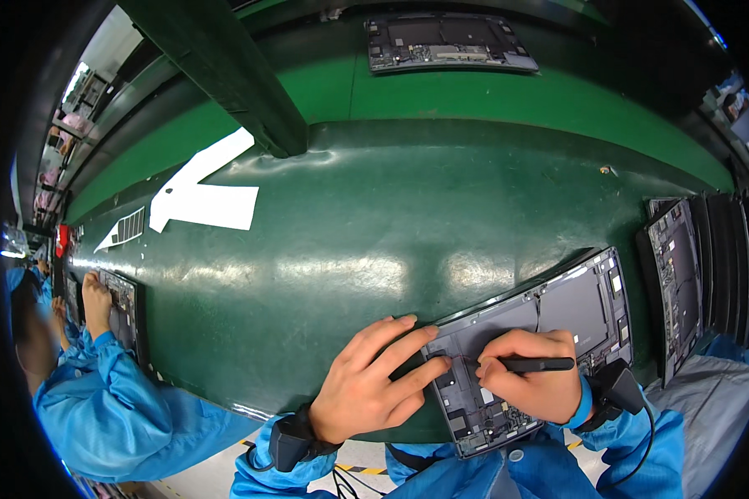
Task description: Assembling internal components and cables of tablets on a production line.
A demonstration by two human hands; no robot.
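An opened laptop base (570, 316), its grey inner parts and boards bared, lies at a slant on the near right of the bench. My left hand (376, 382) rests at its left end, fingers spread, with fingertips touching the chassis. Over the lower middle of the base, my right hand (537, 374) is closed around slim black tweezers (545, 364), held like a pen. Their tips point left toward my left fingertips; what lies right at the tips is too small to make out.
More laptop bases stand upright in a black rack (728, 266) at the right, one base (678, 283) leaning in front. Another base (449, 43) lies on the green belt behind. A dark post (225, 75), white sheets (212, 204) and a co-worker's sleeve (133, 407) are left.
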